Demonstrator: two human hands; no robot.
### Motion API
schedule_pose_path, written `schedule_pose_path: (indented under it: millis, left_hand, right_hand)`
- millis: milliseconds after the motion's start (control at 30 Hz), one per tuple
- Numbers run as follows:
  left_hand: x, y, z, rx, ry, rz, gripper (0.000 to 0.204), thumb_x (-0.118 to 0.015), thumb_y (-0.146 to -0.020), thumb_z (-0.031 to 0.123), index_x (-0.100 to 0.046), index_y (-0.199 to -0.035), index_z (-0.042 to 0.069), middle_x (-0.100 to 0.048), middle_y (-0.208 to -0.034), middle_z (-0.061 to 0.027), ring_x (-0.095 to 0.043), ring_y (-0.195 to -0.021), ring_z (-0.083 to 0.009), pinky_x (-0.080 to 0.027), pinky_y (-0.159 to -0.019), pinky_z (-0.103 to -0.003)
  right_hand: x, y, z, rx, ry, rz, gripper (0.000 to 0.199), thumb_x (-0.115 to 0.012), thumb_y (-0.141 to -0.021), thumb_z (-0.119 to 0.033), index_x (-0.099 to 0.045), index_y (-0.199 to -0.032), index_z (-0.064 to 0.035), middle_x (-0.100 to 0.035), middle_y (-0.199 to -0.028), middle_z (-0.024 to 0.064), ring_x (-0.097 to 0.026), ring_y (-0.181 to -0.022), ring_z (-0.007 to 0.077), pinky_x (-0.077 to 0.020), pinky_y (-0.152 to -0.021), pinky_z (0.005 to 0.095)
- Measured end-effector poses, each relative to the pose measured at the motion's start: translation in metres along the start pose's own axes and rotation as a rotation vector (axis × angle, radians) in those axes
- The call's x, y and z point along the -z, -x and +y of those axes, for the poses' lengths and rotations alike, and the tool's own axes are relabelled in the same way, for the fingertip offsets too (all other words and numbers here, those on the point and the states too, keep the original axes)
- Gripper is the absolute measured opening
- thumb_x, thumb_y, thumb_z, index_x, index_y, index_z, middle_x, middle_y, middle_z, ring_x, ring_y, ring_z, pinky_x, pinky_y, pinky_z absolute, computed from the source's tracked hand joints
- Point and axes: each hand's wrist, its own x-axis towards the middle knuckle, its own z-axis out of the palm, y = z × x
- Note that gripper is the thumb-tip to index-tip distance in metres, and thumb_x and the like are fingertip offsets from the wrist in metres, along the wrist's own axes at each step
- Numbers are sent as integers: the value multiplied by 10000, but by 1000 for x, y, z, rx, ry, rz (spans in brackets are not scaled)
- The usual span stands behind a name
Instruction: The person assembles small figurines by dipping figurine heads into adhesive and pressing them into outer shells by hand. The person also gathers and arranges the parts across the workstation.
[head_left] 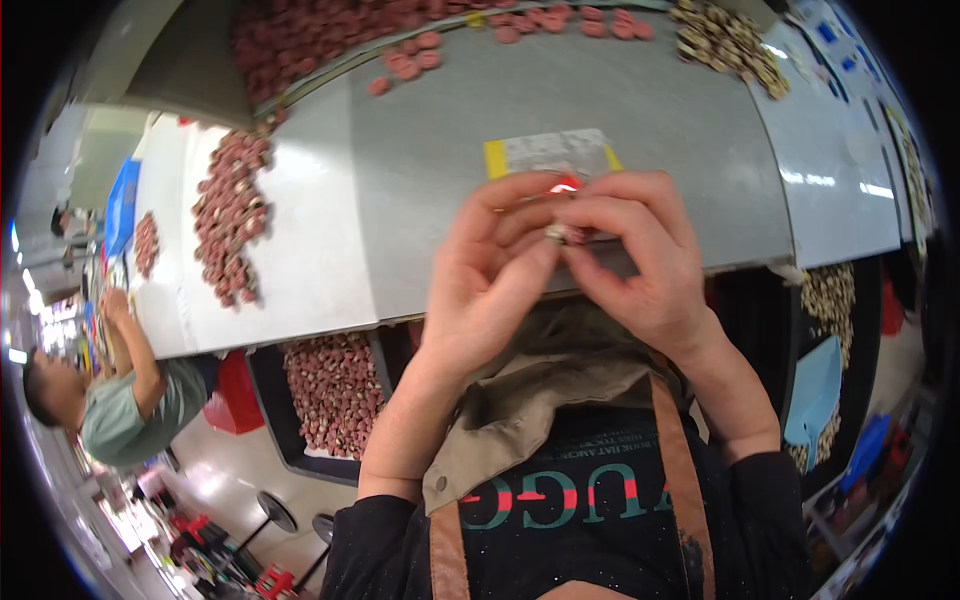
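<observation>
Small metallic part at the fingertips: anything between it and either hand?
Nothing visible. Both the left hand and the right hand pinch the small metallic part directly with bare fingertips, held above the grey worktable. The piles of small reddish pieces lie well off to the side.

Small part (557,233) pinched between both hands: metallic silver-tan, with a red bit (565,185) showing just above the fingertips. Desk (420,150) under the hands: plain matte grey. Label (551,153) just beyond the hands: pale grey-white with yellow edges. Loose caps (410,58) far beyond the hands: dusty pink-red. Pile (232,215) far left of the hands: same pink-red mixed with cream. Pile (728,42) beyond and to the right: tan and dark. Bin (335,390) below the left hand (480,300): pink-red pieces, black rim. Apron (520,400) under the wrists: khaki, brown straps. Shirt (560,500): black with a green-red stripe. Right hand (640,265): bare.
</observation>
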Motion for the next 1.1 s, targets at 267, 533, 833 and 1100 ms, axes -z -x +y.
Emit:
schedule_pose_path:
  millis: [267,533,833,1100]
  left_hand:
    - [40,39,60,-109,-423,5,396,-629,-880,5,-510,-1258,2,-597,-1161,-115,-613,-1042,-166,-512,-894,-285]
    - [166,0,105,-565,-1699,235,169,-647,-803,121,-639,-966,77,-624,-911,-77,-593,-932,-272,-482,-824,-387]
    - [195,-26,122,-550,-2013,451,251,-614,-870,153,-603,-1117,111,-597,-1121,-74,-524,-1107,-269,-372,-974,-430]
    - [123,-94,59,-471,-1333,156,144,-631,-871,96,-605,-989,18,-605,-956,-125,-600,-838,-263,-491,-722,-334]
  right_hand:
    - [-17,-11,-52,8,63,-67,390,-707,-720,51,-622,-1088,-46,-556,-1105,111,-571,-956,248,-483,-814,336]
    - [-14,-6,-64,-11,-27,-24,280,-684,-768,13,-625,-1039,-30,-585,-1041,116,-574,-925,256,-475,-808,334]
    - [1,-11,-44,-27,-70,-74,119,-622,-831,7,-618,-949,-9,-588,-948,121,-577,-862,248,-468,-780,317]
    - [71,-17,15,-351,-156,-65,60,-572,-885,-34,-578,-933,2,-562,-909,75,-520,-883,166,-412,-827,276]
